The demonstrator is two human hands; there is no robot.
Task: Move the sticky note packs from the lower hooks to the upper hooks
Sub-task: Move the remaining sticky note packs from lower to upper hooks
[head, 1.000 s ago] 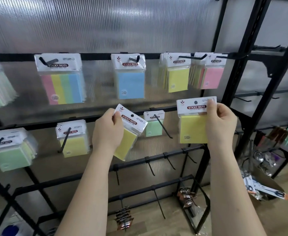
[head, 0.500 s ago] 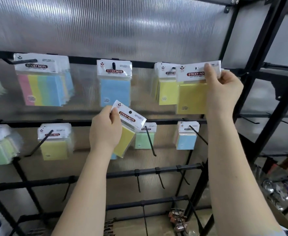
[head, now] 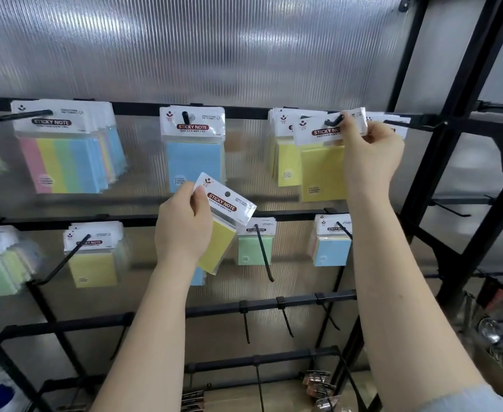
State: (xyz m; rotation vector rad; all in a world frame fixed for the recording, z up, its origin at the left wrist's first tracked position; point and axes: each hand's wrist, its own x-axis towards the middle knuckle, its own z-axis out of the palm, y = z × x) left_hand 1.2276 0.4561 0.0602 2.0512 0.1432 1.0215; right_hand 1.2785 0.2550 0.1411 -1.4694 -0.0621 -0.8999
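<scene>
**Yellow pack held at an upper hook**

The yellow sticky note pack (head: 323, 171) is at the top rail, about 1 o'clock in the view. Its white header card is pinched in the grip of the right hand (head: 370, 150), fingers and thumb clamped on the card's right end. The tip of the upper hook (head: 333, 120) shows through the card's hole, in front of a stack of yellow packs (head: 286, 162) already hanging there.

Near the centre, the left hand (head: 183, 226) grips a second yellow pack (head: 219, 233) by its header; it is tilted with its top toward 1 o'clock, off any hook.

On the lower rail (head: 292, 216), at 5 o'clock from that pack, a green pack (head: 253, 248) hangs on a long hook, and a blue pack (head: 332, 248) hangs at 3 o'clock of it. At 9 o'clock, another yellow pack (head: 94, 266) hangs on the same rail. A light blue pack (head: 193, 165) and a striped multicolour stack (head: 66, 162) hang on the top rail.
</scene>
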